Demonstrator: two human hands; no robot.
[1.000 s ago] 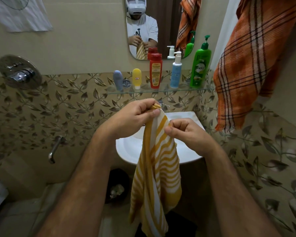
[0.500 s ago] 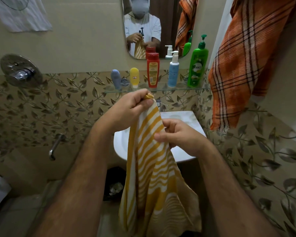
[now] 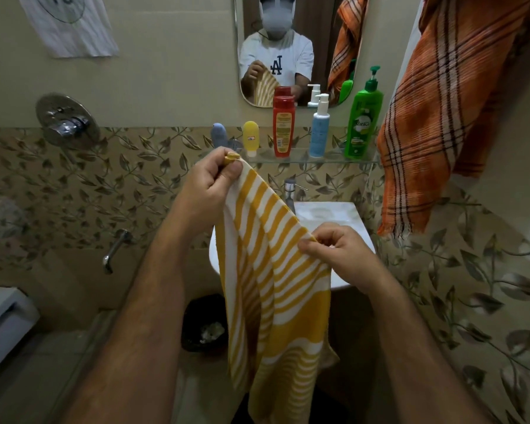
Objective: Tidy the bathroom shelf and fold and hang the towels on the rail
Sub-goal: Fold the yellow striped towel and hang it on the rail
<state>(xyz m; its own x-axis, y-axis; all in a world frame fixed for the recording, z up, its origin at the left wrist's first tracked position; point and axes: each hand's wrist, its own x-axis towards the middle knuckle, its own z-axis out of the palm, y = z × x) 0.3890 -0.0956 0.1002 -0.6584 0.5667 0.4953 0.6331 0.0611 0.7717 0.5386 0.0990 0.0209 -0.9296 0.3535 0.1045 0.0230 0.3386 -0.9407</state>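
A yellow-and-white striped towel [image 3: 276, 289] hangs in front of the sink. My left hand [image 3: 205, 188] pinches one top corner, held high near the glass shelf [image 3: 334, 159]. Lower and to the right, my right hand [image 3: 334, 252] pinches the towel's top edge, so that edge slopes down between them. An orange plaid towel [image 3: 435, 123] hangs at the upper right. On the shelf stand a blue tube [image 3: 219, 134], a yellow tube [image 3: 251, 137], a red bottle [image 3: 283, 127], a blue pump bottle [image 3: 319, 127] and a green pump bottle [image 3: 363, 117].
A white sink [image 3: 334, 215] with a tap [image 3: 289, 191] sits under the shelf, a mirror [image 3: 291, 47] above it. A shower valve [image 3: 66, 122] and spout [image 3: 115, 249] are on the left wall. A black bin [image 3: 204, 322] stands on the floor.
My hands have drawn apart along the towel's top edge: the right hand slid right and lower, and the towel has spread wider.
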